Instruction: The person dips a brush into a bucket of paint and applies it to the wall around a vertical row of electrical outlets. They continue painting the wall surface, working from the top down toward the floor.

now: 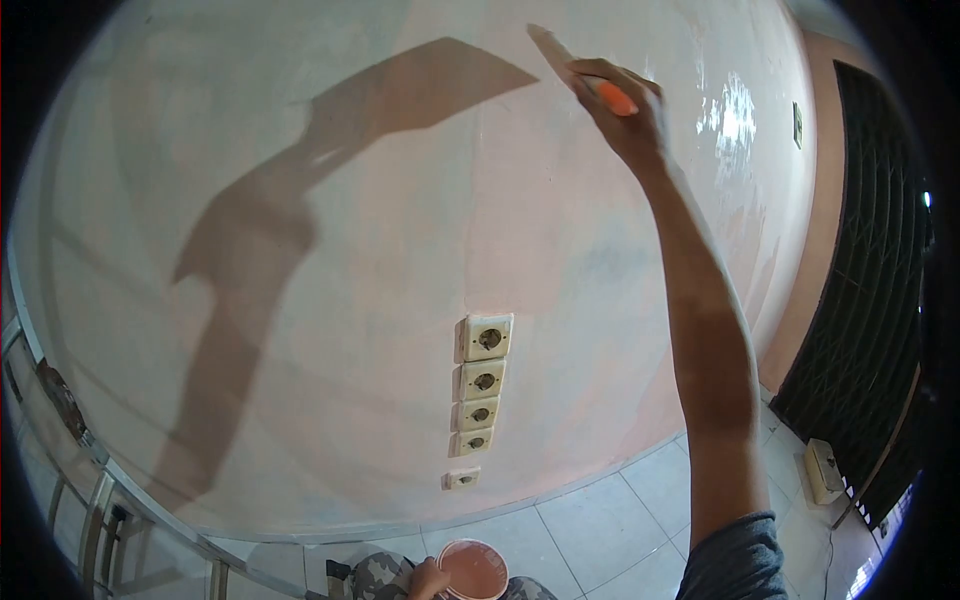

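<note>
My right hand (625,105) is raised at the upper middle, closed round the orange handle of a scraper (548,46). Its blade lies close to the pink and grey patchy wall (400,250); whether it touches cannot be told. A large shadow of arm and tool falls on the wall to the left. Low in the view, my left hand (430,579) grips the rim of a round tub (475,567) with pinkish contents, between my knees in camouflage trousers.
A column of several sockets (484,381) is on the wall below the scraper. Metal ladder-like rails (100,510) stand at the lower left. On the right are a dark folding gate (860,230), a box (824,472) and a stick on the tiled floor (600,520).
</note>
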`<state>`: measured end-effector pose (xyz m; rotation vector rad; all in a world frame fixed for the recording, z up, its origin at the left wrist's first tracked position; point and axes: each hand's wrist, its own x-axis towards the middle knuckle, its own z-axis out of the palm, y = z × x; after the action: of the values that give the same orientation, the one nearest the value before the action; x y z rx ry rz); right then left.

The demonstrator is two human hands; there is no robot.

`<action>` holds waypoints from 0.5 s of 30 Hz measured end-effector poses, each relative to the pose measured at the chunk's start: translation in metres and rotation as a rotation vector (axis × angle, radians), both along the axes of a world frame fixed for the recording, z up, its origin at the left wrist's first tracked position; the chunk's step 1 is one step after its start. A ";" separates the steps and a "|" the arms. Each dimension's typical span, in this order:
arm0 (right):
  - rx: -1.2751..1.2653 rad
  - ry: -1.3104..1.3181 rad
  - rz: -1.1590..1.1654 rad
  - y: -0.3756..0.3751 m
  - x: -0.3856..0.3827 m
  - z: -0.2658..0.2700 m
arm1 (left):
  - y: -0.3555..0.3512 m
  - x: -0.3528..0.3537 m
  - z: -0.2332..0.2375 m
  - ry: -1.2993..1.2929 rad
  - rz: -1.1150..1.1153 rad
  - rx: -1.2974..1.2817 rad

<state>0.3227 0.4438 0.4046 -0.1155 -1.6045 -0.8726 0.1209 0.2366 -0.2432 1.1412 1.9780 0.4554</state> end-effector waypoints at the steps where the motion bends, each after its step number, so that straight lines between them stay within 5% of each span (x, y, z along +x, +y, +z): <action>1: 0.001 0.001 0.000 0.003 -0.006 0.005 | -0.001 0.001 0.005 0.013 0.005 0.003; 5: 0.171 -0.204 -0.203 0.027 -0.020 0.005 | -0.001 0.000 0.006 -0.005 0.012 -0.002; 10: 0.173 -0.317 -0.198 0.029 -0.020 -0.052 | 0.013 -0.011 -0.063 0.134 -0.092 0.069; 15: 0.051 -0.492 -0.256 0.014 0.007 -0.124 | 0.007 -0.006 -0.033 0.126 -0.091 0.031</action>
<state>0.3300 0.4576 0.2808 -0.0737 -2.0520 -1.2059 0.1149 0.2434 -0.2764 1.3011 2.0227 0.3756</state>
